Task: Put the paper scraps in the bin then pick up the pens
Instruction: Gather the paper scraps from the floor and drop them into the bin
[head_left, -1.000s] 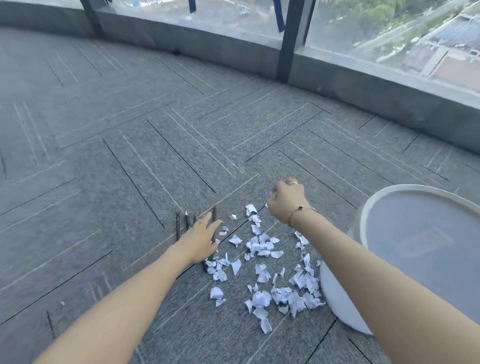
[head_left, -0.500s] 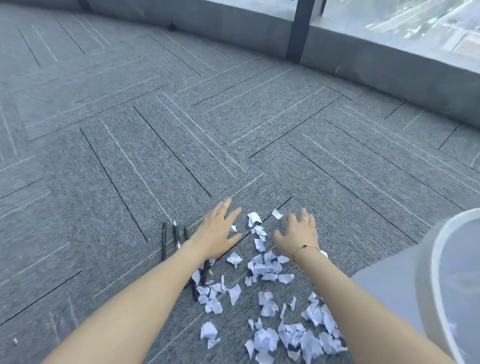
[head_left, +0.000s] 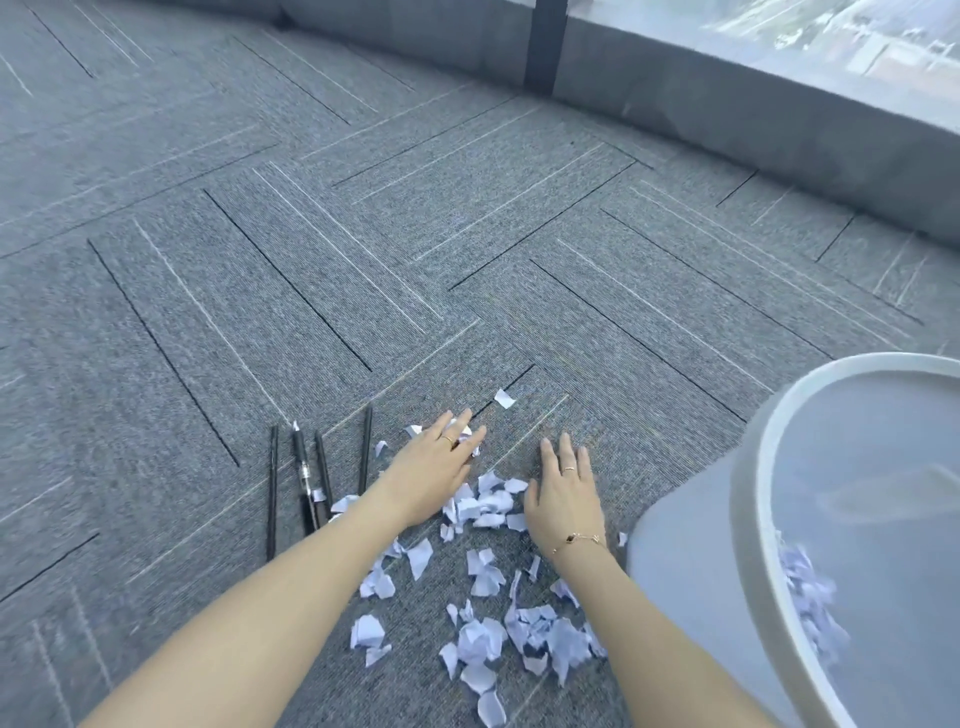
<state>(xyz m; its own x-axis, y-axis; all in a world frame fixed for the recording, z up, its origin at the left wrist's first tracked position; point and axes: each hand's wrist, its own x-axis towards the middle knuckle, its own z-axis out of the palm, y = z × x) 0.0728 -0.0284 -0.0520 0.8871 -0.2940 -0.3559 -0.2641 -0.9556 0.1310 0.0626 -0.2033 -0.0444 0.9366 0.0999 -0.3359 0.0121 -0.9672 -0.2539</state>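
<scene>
Several white paper scraps lie scattered on the grey carpet in front of me. My left hand lies flat, palm down, over scraps at the far end of the pile, fingers spread. My right hand lies flat beside it, fingers together, touching the scraps between both hands. One scrap lies alone beyond the hands. Several black pens lie side by side left of my left forearm. The white bin stands at the right, with some scraps inside.
The carpet floor runs to a low grey wall under windows at the back, with a dark window post.
Both hands came down onto the pile, the right one opening from a fist. They now lie flat and closer together, and the view has tilted down toward the bin.
</scene>
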